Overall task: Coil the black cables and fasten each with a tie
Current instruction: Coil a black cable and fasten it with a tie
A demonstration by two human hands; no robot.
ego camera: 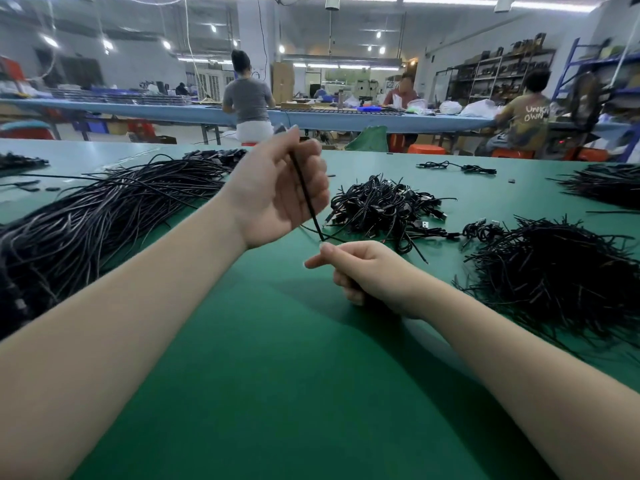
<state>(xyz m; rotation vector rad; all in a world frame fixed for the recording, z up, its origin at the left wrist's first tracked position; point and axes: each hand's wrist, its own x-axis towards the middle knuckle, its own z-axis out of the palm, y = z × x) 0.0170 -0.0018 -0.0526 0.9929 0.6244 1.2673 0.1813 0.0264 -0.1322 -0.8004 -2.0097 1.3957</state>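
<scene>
Left hand (277, 192) raised, fingers curled round cable (306, 195); cable slants down to right hand (360, 271), pinching its lower end.

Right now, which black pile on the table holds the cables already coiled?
The centre pile, just beyond the right hand: short bundled coils. The left heap is long loose cables; the right heap is short straight pieces.

Both forearms are showing bare to the frame edge; the left hand (277, 188) and right hand (360, 271) are wearing nothing.
</scene>
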